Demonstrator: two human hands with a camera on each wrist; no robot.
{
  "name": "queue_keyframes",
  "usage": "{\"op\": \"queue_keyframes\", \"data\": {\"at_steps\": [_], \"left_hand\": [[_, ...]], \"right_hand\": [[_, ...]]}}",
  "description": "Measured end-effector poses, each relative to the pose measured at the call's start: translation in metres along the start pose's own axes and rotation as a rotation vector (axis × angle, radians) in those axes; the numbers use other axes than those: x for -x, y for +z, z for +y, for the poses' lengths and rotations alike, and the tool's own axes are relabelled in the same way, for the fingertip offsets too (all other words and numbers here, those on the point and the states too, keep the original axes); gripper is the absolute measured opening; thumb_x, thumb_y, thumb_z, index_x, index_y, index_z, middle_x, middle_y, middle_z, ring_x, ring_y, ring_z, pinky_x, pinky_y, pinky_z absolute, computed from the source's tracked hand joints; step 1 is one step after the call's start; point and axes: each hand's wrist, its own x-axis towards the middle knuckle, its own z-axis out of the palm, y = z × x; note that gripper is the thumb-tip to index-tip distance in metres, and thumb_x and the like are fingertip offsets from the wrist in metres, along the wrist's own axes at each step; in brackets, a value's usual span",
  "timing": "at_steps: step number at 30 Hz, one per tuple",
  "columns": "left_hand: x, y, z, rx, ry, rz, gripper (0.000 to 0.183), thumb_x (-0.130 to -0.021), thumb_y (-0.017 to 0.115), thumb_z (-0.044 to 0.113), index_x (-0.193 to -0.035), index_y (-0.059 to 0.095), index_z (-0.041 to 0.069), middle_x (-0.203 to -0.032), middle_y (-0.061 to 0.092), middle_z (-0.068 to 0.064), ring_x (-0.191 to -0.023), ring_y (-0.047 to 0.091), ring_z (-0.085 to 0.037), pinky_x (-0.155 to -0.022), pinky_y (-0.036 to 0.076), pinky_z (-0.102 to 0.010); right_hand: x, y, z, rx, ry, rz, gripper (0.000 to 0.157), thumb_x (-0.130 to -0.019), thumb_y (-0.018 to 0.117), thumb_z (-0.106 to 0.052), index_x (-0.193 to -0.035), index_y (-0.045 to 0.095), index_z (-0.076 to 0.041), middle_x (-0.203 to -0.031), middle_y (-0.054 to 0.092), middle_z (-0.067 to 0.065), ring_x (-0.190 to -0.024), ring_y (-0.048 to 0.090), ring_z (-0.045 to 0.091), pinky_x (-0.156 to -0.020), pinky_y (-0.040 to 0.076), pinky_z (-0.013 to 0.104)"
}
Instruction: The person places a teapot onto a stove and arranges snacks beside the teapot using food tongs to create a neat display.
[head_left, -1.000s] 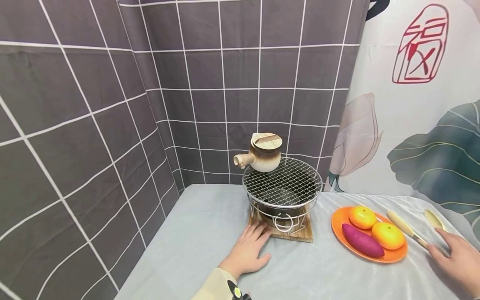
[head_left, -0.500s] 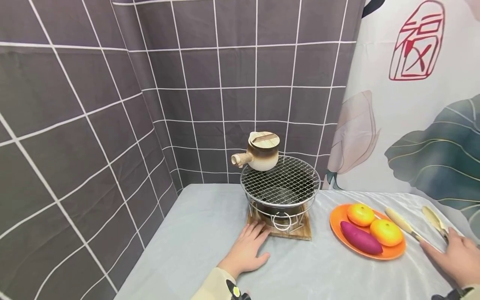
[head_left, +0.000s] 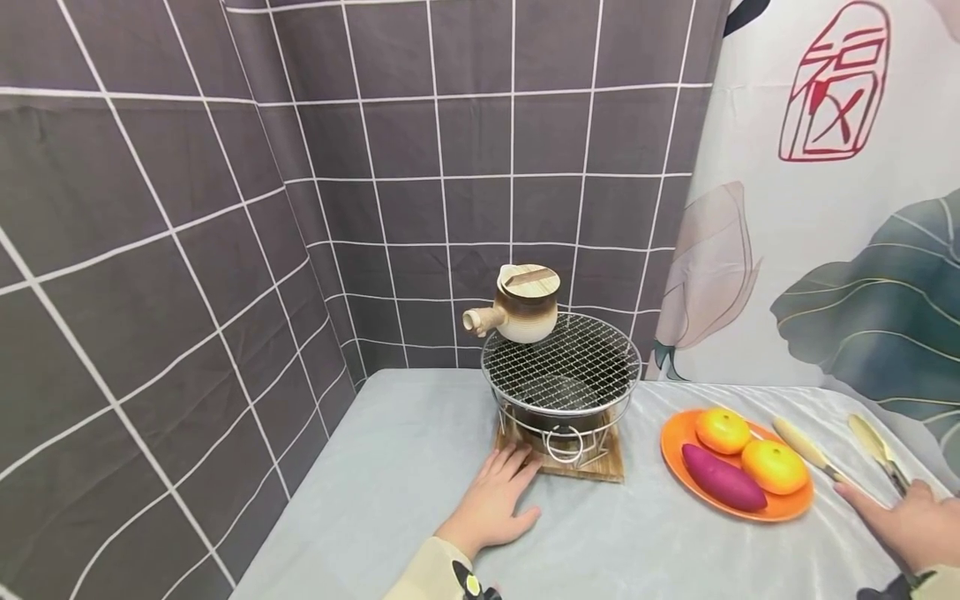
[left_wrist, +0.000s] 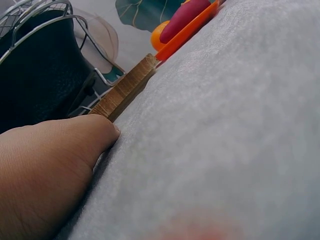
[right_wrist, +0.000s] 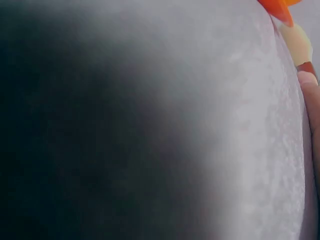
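My left hand (head_left: 491,504) lies palm down, fingers straight, with its fingertips on the front left corner of the wooden board (head_left: 611,458). In the left wrist view its thumb side shows beside the board's edge (left_wrist: 125,90). On the board stands a round wire grill stove (head_left: 562,392), with a small lidded clay pot (head_left: 528,304) on its rack. At the far right, my right hand (head_left: 918,525) lies low over two pale-handled utensils, thumb stretched out near the left utensil (head_left: 802,443) and fingertips at the right utensil (head_left: 870,442). Their front ends are hidden; their kind cannot be told.
An orange plate (head_left: 802,504) right of the stove bears two oranges (head_left: 775,467) and a purple sweet potato (head_left: 723,477). A grey cloth (head_left: 390,492) covers the table. A tile-patterned curtain (head_left: 405,208) and a printed white one (head_left: 750,333) stand behind.
My right hand has shifted lower, its thumb and fingers drawing back along the utensils. The left hand stays at the board. The head view has swung slightly right.
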Motion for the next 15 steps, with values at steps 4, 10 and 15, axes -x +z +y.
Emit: {"op": "queue_keyframes", "data": {"at_steps": [4, 10, 15], "left_hand": [[0.001, 0.001, -0.001, 0.003, 0.001, 0.000, 0.068, -0.091, 0.063, 0.046, -0.151, 0.049, 0.017, -0.156, 0.043, -0.007, -0.146, 0.036, -0.031, -0.118, 0.031, -0.051], [0.001, 0.002, -0.001, 0.006, -0.004, -0.009, 0.068, -0.091, 0.062, 0.046, -0.151, 0.048, 0.017, -0.156, 0.043, -0.007, -0.147, 0.035, -0.030, -0.118, 0.031, -0.051], [0.000, 0.003, -0.001, 0.000, -0.002, 0.000, 0.069, -0.091, 0.063, 0.046, -0.151, 0.048, 0.017, -0.156, 0.043, -0.006, -0.147, 0.035, -0.030, -0.118, 0.031, -0.051]], "right_hand": [[-0.002, 0.000, 0.002, -0.050, -0.006, -0.006, 0.119, -0.088, 0.034, -0.081, -0.138, 0.011, 0.024, -0.130, 0.025, 0.052, -0.128, 0.032, 0.063, -0.110, 0.034, 0.060], [-0.008, -0.002, 0.011, -0.163, -0.086, 0.064, 0.117, -0.087, 0.055, -0.071, -0.139, 0.013, 0.025, -0.128, 0.032, 0.054, -0.116, 0.043, 0.066, -0.100, 0.043, 0.063], [-0.007, -0.012, 0.009, -0.187, -0.067, 0.044, 0.119, -0.090, 0.047, -0.073, -0.144, 0.005, 0.024, -0.135, 0.025, 0.050, -0.123, 0.039, 0.063, -0.103, 0.043, 0.062]]}}
